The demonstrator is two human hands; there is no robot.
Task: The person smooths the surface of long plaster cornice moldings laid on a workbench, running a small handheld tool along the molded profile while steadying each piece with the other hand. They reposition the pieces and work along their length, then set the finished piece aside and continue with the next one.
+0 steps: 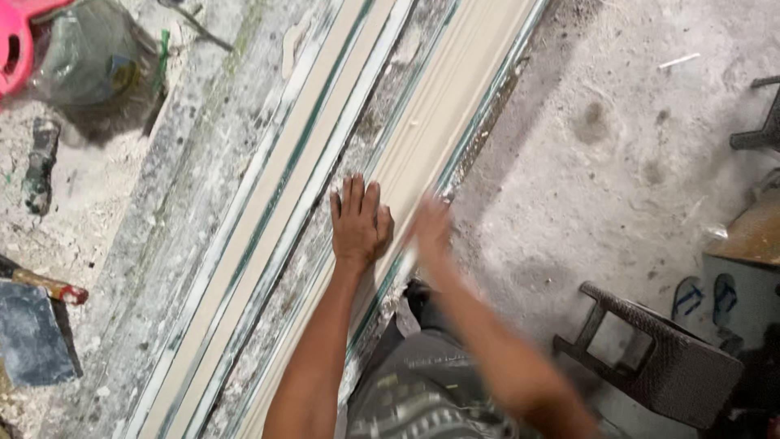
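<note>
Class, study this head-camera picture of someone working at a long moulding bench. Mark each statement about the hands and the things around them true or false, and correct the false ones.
1. The left hand lies flat, fingers spread, on the long cream moulding. True.
2. The right hand is sharp and still. False: it is blurred, near the moulding's edge.
3. A dark woven stool stands on the floor at the right. True.
4. A pair of blue sandals lies on the bench. False: they lie on the floor at the right.
5. A pink plastic thing shows at the top left. True.
</note>
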